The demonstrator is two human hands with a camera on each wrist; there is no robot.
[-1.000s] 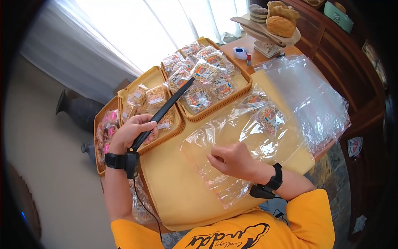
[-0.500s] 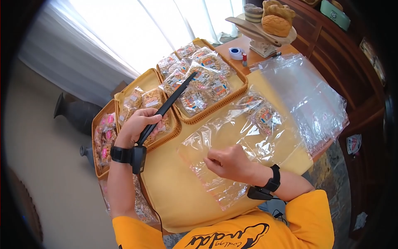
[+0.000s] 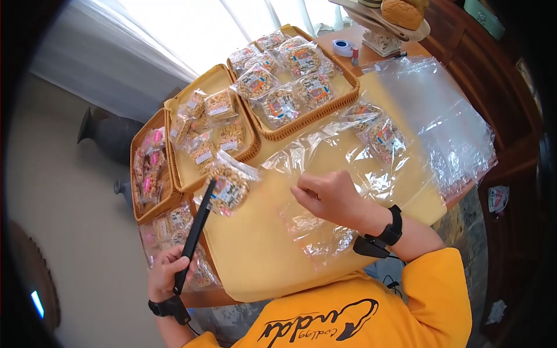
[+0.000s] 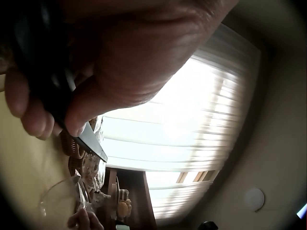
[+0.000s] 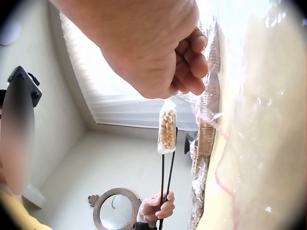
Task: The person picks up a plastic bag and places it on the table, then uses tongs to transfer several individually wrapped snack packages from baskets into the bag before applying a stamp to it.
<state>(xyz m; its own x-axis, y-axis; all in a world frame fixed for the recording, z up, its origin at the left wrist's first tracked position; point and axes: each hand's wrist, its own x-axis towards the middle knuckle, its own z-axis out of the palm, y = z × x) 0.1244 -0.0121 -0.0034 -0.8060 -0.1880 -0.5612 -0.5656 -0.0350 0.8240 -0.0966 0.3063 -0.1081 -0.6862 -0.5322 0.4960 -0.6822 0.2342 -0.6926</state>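
Note:
My left hand [image 3: 168,269] grips a pair of black tongs [image 3: 192,243] near the lower left of the table. Between the tongs' tips is a clear-wrapped round grain cake [image 3: 230,190] with a printed label, lifted in the right wrist view. My right hand [image 3: 333,200], its fingers curled, pinches the edge of a large clear plastic bag [image 3: 325,240]; the pinched film is mostly hidden behind the knuckles. Inside the bag's far end lie wrapped cakes [image 3: 386,139] like the one in the tongs.
Three wicker baskets hold wrapped snacks: round cakes in the far basket [image 3: 348,95], square pieces in the middle basket [image 3: 253,152], pink-labelled ones in the left basket [image 3: 139,218]. More clear bags [image 3: 449,119] are stacked at right. A tape roll [image 3: 342,47] lies behind; dark vases [image 3: 110,138] stand left.
My left hand has drawn the tongs back from the far basket toward me, with a wrapped grain cake now in their tips. My right hand keeps its hold on the bag.

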